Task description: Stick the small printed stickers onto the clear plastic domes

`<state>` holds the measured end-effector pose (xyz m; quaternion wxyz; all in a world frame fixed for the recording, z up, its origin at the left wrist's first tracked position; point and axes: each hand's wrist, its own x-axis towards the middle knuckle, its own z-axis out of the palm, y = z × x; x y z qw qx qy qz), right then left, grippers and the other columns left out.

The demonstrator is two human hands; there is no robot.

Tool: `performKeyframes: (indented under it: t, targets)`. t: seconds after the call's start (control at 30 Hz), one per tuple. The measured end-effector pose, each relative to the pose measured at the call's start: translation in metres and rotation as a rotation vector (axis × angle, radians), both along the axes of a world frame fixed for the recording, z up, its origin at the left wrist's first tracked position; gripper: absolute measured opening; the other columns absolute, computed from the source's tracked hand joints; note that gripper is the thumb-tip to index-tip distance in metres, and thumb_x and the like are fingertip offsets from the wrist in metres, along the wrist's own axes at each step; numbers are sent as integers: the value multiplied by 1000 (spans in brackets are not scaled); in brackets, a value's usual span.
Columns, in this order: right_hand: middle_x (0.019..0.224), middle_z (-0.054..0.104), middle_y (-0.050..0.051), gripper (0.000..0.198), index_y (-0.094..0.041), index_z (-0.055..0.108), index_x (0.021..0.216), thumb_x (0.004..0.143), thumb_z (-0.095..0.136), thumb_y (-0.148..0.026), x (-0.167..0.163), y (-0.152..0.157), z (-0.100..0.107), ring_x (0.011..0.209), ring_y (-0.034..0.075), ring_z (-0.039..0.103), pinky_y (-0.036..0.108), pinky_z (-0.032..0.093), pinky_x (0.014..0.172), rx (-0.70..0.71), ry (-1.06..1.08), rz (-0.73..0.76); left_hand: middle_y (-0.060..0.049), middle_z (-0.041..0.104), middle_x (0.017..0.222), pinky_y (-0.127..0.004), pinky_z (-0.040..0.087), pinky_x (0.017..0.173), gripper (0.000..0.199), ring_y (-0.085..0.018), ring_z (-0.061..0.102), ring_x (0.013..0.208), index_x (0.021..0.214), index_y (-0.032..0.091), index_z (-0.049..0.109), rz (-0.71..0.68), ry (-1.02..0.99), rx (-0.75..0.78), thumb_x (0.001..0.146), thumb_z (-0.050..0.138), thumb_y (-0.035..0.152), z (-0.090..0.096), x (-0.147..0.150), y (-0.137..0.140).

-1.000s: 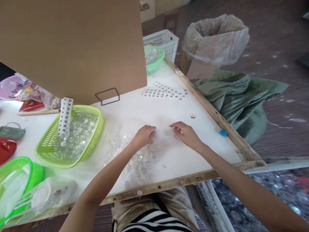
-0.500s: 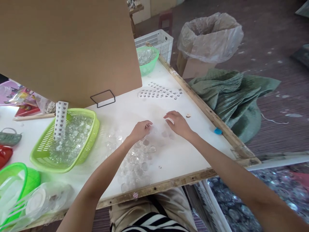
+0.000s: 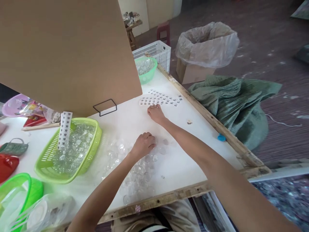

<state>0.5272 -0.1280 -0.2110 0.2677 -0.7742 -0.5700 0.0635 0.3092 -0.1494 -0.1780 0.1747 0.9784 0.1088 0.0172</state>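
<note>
Clear round discs lie in a loose spread on the white tabletop. Over their upper edge is my left hand, its fingers curled down; whatever is under the fingertips is hidden. My right hand reaches farther across the table, fingers bent together at the near edge of rows of small dark printed marks. What it pinches, if anything, does not show. Beside the discs stands a lime-green basket of clear pieces, with a white strip of similar dark prints leaning in it.
A large cardboard sheet stands at the back left, with a black wire frame by its foot. Wooden edging borders the table. A blue cap lies near the right edge. A green bowl sits at the far corner.
My right hand has moved forward and left to the printed rows, its fingers drawing together. The left hand has turned palm down over the discs. The camera view has tipped slightly upward.
</note>
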Motion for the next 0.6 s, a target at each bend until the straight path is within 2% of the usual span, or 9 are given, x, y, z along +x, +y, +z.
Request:
performKeyframes:
  t: [0.1,0.2,0.27,0.33,0.43,0.6]
  targets:
    - [104,71,14,18,-16,68,87,91,50,-14,0,-33,-2,105,28,59,44,34,100,-23,66,-7,-8,64,106,-42,47,92,10,-26,59,102,99,19,61,-19,-8,-24,89,63,17,-3,3,-2]
    - [92,74,6,18,-18,68,89,93,52,-24,3,-69,-3,80,18,65,33,46,81,-69,177,-35,-6,64,102,-41,48,92,15,-25,59,100,99,20,59,-21,-27,-67,86,64,12,-4,8,-4]
    - [84,74,3,20,-19,69,88,93,51,-28,8,-88,-5,65,14,63,27,47,66,-100,238,-75,-6,63,105,-40,49,91,23,-24,60,100,105,20,58,-2,-47,-98,84,64,11,-4,10,-4]
    - [78,73,2,18,-19,69,84,90,54,-26,19,-99,-6,60,14,62,25,46,59,-115,263,-141,-7,61,108,-38,51,89,30,-23,60,100,110,20,57,25,-64,-130,83,65,11,-5,11,-3]
    - [83,73,4,13,-19,69,82,85,56,-22,47,-94,-3,69,17,64,27,48,66,-84,233,-273,-7,60,110,-36,53,86,30,-22,61,99,110,20,58,55,-80,-167,82,64,10,-5,11,-2]
    - [112,67,14,20,-15,65,100,88,49,-16,110,-44,16,100,25,62,35,47,88,19,118,-448,-8,60,112,-34,55,83,29,-21,63,99,109,21,60,98,-112,-204,84,60,8,4,6,-7]
